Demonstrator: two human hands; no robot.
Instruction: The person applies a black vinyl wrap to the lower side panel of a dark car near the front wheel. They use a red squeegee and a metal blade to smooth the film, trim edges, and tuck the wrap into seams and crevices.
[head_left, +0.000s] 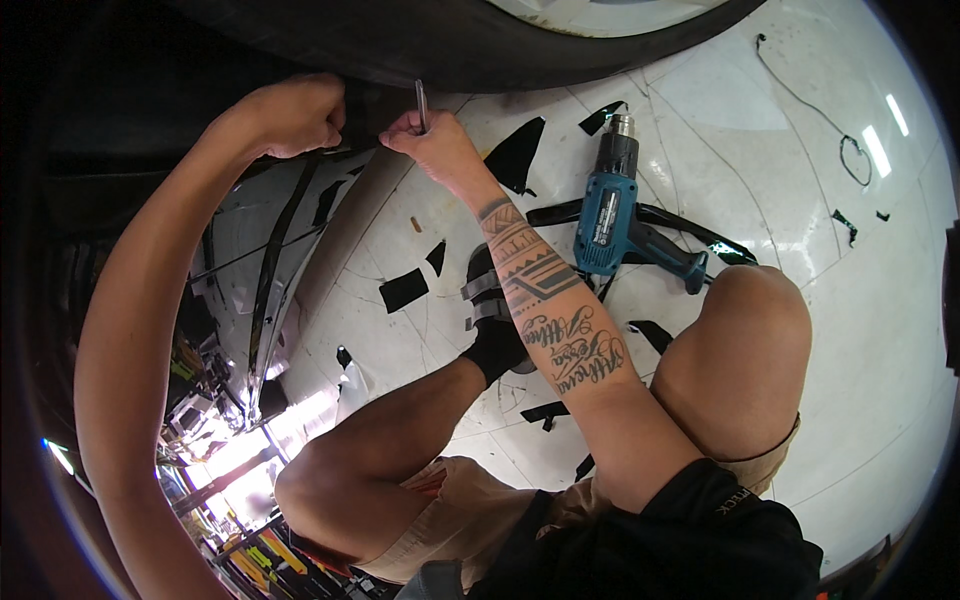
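Observation:
My left hand [300, 115] is closed in a fist against the dark lower edge of a car body [235, 190], just behind the tyre [450, 62]. Whatever its fingers pinch is hidden. To its right, my right hand [432, 148] grips a slim silver pen-shaped tool [421, 98]; the upper end sticks up above the fingers, and the other end cannot be seen. Both hands are close together below the tyre, a small gap apart.
A teal and black heat gun [606, 220] lies on the pale tiled floor right of my forearm. Black film scraps [516, 156] are scattered around, one dark piece [403, 291] near my sandal [486, 285]. A thin black strand [800, 98] lies far right. The glossy car side shows reflections.

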